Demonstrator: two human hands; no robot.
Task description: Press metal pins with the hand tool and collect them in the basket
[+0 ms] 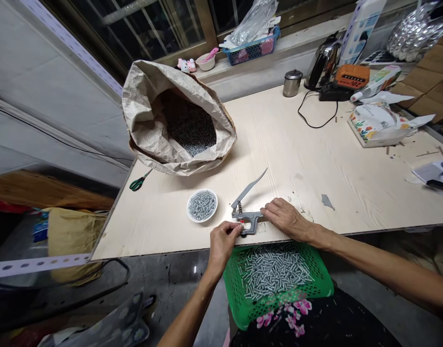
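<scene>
Grey snap-fastener pliers (254, 220) lie near the table's front edge, with the upper handle raised, a coiled spring at the hinge and a red die at the jaws. My right hand (287, 219) grips the end of the lower handle, its fingers bent over it. At the jaws, beside the red die, my left hand (222, 242) is closed in a pinch; whatever is between thumb and forefinger is too small to make out. A white bowl (188, 216) of small silvery metal pieces stands left of the pliers. Below the edge, a green basket (239, 311) holds many metal pins.
A large open sack (142, 103) of small metal parts stands at the back left, with green-handled scissors (137, 183) beside it. A tissue pack (376, 125), an orange battery (352, 76), a metal canister (292, 83) and a kettle (320, 60) occupy the right rear.
</scene>
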